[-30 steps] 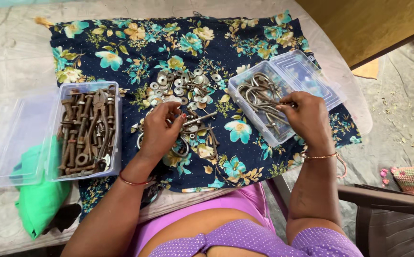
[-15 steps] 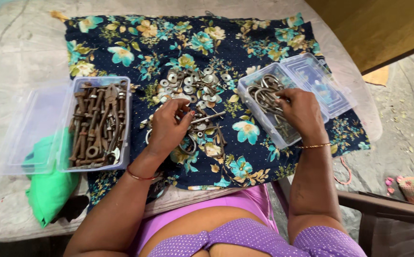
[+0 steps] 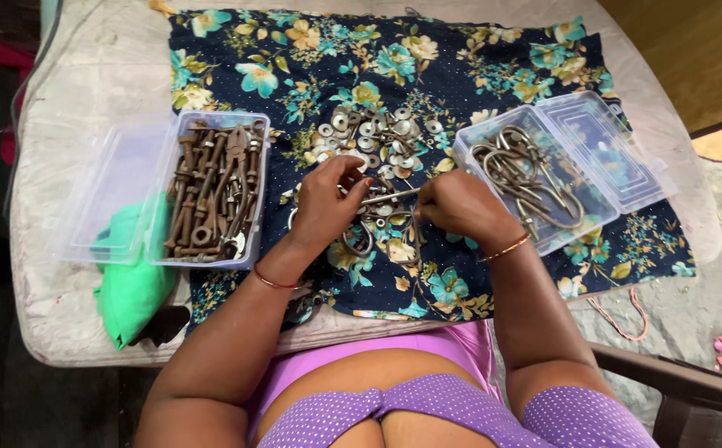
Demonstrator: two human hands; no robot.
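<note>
You have a long bolt [image 3: 390, 197] between your two hands, lying level over the scatter of washers [image 3: 373, 133] on the dark flowered cloth [image 3: 477, 50]. Your left hand [image 3: 328, 203] pinches its near end with curled fingers; your right hand [image 3: 456, 206] is closed round the other end.

To your left, a clear plastic box [image 3: 249, 124] holds rusty bolts [image 3: 212, 195], packed lengthwise, its lid [image 3: 108, 199] folded open beside it over a green bag [image 3: 133, 290]. To your right, a second clear box [image 3: 469, 149] holds bent metal hooks [image 3: 523, 178], with its lid [image 3: 606, 145] lying open at the far side.

Half a second ago your right hand was reaching into the hook box and your left worked alone among the washers; now the right has come across to the middle and both meet on the bolt.
</note>
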